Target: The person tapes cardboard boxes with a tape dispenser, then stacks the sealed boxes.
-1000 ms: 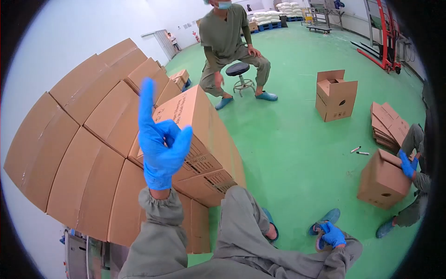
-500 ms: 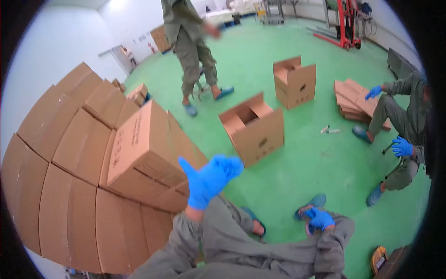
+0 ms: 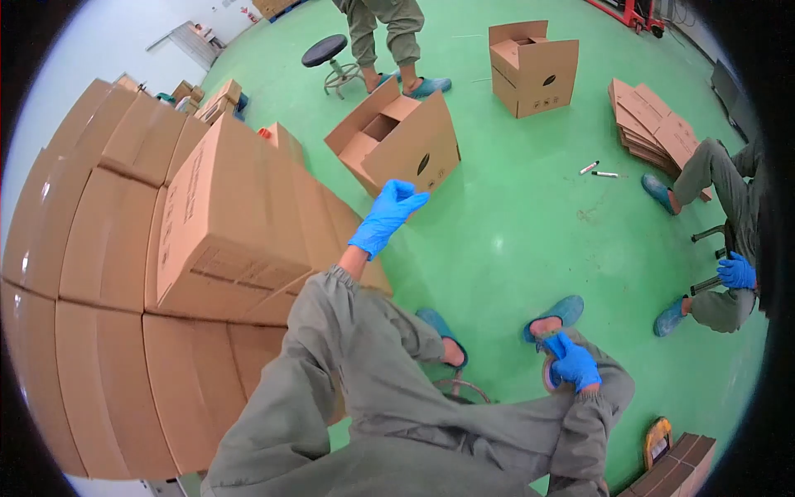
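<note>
My left hand (image 3: 387,217), in a blue glove, is raised in front of the nearer open cardboard box (image 3: 421,149). Its fingers are curled together, and whatever may be between them cannot be made out. That box stands on the floor with its top flaps up. Over my right knee, my gloved right hand (image 3: 577,366) is closed around what looks like a tape dispenser (image 3: 550,373). The dispenser's round roll shows beside the fingers, and the palm hides the rest.
Closed cartons (image 3: 186,215) are stacked at my left. Farther off stand a second open box (image 3: 534,74), a round stool (image 3: 325,51) and a person's legs (image 3: 385,33). Flattened cardboard (image 3: 654,120) and markers (image 3: 604,175) lie right, near a seated person (image 3: 716,182). A yellow-black item (image 3: 658,439) lies lower right.
My view has tipped downward. The thumb of my left hand, stuck out before, is now in against the fingers. The seated person's hand has left the flattened cardboard.
</note>
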The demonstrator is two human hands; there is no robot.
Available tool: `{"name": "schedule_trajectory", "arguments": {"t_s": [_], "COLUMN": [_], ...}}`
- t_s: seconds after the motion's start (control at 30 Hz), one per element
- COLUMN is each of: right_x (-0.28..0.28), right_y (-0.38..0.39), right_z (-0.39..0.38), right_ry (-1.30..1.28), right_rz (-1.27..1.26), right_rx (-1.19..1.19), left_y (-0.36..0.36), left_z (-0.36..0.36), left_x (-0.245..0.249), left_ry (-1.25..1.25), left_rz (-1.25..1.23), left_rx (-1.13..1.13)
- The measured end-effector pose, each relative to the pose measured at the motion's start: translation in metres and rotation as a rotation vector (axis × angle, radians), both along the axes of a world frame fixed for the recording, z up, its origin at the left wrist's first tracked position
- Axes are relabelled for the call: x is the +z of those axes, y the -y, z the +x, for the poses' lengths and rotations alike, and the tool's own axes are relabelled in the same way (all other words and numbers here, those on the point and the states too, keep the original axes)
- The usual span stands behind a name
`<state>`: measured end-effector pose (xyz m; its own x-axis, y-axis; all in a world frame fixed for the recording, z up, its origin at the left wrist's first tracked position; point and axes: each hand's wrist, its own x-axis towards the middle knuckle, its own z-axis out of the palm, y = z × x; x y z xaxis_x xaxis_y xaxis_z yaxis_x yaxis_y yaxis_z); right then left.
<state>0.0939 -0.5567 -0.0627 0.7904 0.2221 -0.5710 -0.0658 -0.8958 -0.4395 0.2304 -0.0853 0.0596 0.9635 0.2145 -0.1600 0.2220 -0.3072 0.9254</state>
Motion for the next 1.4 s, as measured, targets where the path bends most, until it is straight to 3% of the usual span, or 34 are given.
{"name": "schedule_trajectory", "arguments": {"t_s": [0.03, 0.1, 0.17, 0.2, 0.27, 0.3, 0.37, 0.4, 0.47, 0.53, 0.6, 0.67, 0.7, 0.77, 0.93, 0.97, 1.07, 1.13, 1.23, 1.27, 1.33, 1.4], "right_x": [0.002, -0.003, 0.000, 0.006, 0.014, 0.012, 0.014, 0.017, 0.019, 0.020, 0.027, 0.041, 0.040, 0.036, 0.104, 0.117, 0.154, 0.162, 0.146, 0.134, 0.111, 0.104], "right_y": [-0.001, 0.001, -0.001, -0.004, -0.011, -0.011, -0.012, -0.014, -0.016, -0.018, -0.023, -0.028, -0.029, -0.030, -0.046, -0.047, -0.061, -0.067, -0.074, -0.079, -0.095, -0.118], "right_z": [0.000, 0.006, 0.011, 0.013, 0.023, 0.025, 0.029, 0.032, 0.038, 0.037, 0.037, 0.039, 0.041, 0.035, 0.051, 0.056, 0.070, 0.084, 0.109, 0.108, 0.100, 0.073], "right_ry": [-0.004, -0.069, -0.082, -0.097, -0.146, -0.123, -0.109, -0.105, -0.102, -0.037, 0.015, 0.064, 0.066, 0.223, 0.602, 0.640, 0.745, 1.004, 1.131, 1.133, 0.843, 0.855], "right_rz": [0.034, 0.054, 0.012, -0.031, -0.090, -0.103, -0.124, -0.115, -0.109, -0.088, -0.064, 0.164, 0.151, 0.894, 1.097, 1.141, 1.095, 0.751, 0.547, 0.545, 0.353, 0.295], "right_rx": [-0.007, -0.003, -0.027, -0.034, -0.050, -0.058, -0.067, -0.097, -0.119, -0.096, -0.085, -0.172, -0.176, -0.466, -0.482, -0.472, -0.475, -0.459, -0.426, -0.427, -0.391, -0.357], "left_y": [-0.015, -0.056, -0.105, -0.119, -0.135, -0.129, -0.113, -0.110, -0.091, -0.053, -0.010, 0.008, 0.013, 0.010, -0.019, -0.017, -0.012, -0.002, 0.029, 0.044, 0.063, 0.072], "left_z": [0.015, 0.047, 0.096, 0.112, 0.145, 0.158, 0.168, 0.171, 0.174, 0.150, 0.112, 0.054, 0.025, -0.029, -0.098, -0.096, -0.107, -0.116, -0.117, -0.119, -0.108, -0.092], "left_x": [-0.019, -0.055, -0.101, -0.106, -0.115, -0.107, -0.077, -0.083, -0.095, -0.114, -0.108, -0.115, -0.110, -0.101, -0.094, -0.087, -0.090, -0.085, -0.048, -0.037, -0.074, -0.088], "left_ry": [0.001, 0.094, 0.283, 0.281, 0.261, 0.263, -0.301, -0.312, -0.232, -0.002, -0.160, -0.142, -0.128, -0.134, 0.088, -0.052, -0.078, -0.060, -0.038, -0.036, -0.161, -0.282], "left_rz": [0.001, 0.669, 1.109, 1.102, 1.358, 1.348, 0.926, 0.921, 0.865, 1.009, 1.091, 1.039, 1.030, 0.995, 0.891, 0.917, 0.960, 0.930, 0.846, 0.776, 0.790, 0.798], "left_rx": [-0.014, 0.016, 0.042, 0.032, 0.208, 0.199, 0.137, 0.132, -0.262, -0.358, -0.506, -0.617, -0.660, -0.722, -0.749, -0.816, -0.954, -0.990, -1.038, -1.051, -1.053, -1.047]}}
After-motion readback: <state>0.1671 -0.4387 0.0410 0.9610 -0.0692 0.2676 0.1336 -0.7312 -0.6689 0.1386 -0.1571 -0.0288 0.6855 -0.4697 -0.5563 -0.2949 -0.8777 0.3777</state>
